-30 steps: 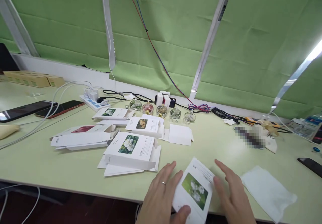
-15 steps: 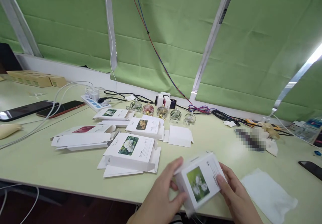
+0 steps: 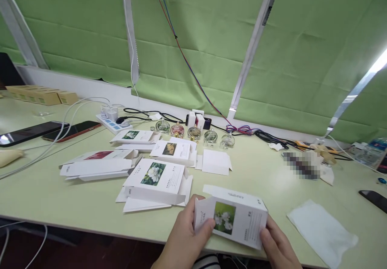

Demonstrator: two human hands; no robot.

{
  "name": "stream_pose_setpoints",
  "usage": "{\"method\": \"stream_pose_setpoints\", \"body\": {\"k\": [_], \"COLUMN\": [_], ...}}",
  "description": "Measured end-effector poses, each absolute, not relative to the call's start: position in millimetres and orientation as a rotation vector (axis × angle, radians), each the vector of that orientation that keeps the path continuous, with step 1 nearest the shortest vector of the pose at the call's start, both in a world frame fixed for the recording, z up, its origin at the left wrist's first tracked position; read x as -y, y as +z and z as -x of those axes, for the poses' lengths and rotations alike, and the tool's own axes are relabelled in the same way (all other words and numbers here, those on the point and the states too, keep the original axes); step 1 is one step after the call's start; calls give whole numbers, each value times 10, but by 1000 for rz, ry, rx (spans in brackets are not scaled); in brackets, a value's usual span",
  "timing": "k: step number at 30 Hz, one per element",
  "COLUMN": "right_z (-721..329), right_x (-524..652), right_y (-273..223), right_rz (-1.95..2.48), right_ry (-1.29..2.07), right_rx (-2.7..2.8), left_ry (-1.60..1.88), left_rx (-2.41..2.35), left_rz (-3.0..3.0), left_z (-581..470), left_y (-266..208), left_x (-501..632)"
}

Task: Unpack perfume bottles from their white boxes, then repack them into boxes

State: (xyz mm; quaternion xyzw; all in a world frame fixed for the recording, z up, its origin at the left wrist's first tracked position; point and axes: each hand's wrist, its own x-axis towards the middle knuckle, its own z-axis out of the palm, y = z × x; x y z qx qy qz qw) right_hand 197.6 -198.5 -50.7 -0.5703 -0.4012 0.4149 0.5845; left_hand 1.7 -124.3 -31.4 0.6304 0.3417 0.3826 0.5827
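Between both hands I hold a white cardboard box [image 3: 242, 216] printed with white flowers, above the table's front edge. My left hand [image 3: 189, 230] grips its left end, thumb on the front face, where a flap stands out. My right hand [image 3: 276, 240] is closed on the lower right end. Left of it lie several flattened white boxes: one with a white flower [image 3: 157, 176], one with yellow flowers [image 3: 172, 150], one with a red picture [image 3: 99, 162]. Behind them stand several round glass perfume bottles, among them a pink one [image 3: 177, 130] and a clear one [image 3: 227, 140].
A white cloth or tissue [image 3: 320, 228] lies at the right, near a dark phone [image 3: 373, 200]. Two phones, one red-edged [image 3: 72, 131], and a power strip [image 3: 110, 123] are at the left. Cables [image 3: 272, 139] run along the back, below the green blind [image 3: 187, 59].
The box has turned from tilted to nearly level, and its left end now shows an open flap. My left hand has shifted left along with that end.
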Motion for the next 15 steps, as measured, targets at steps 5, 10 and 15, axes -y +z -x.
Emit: {"method": "stream_pose_setpoints", "body": {"k": [5, 10, 15], "right_z": [-2061, -2082, -2148], "right_x": [1984, 2001, 2080], "right_y": [-453, -351, -374], "right_rz": [1293, 1328, 1359], "right_ry": [1025, 1090, 1113], "right_rx": [950, 990, 1002], "left_ry": [799, 815, 834], "left_rx": [-848, -847, -940], "left_rz": [-1614, -1601, -1587], "left_z": [14, 18, 20], "left_y": [-221, -146, -200], "left_x": [1223, 1245, 1233]}}
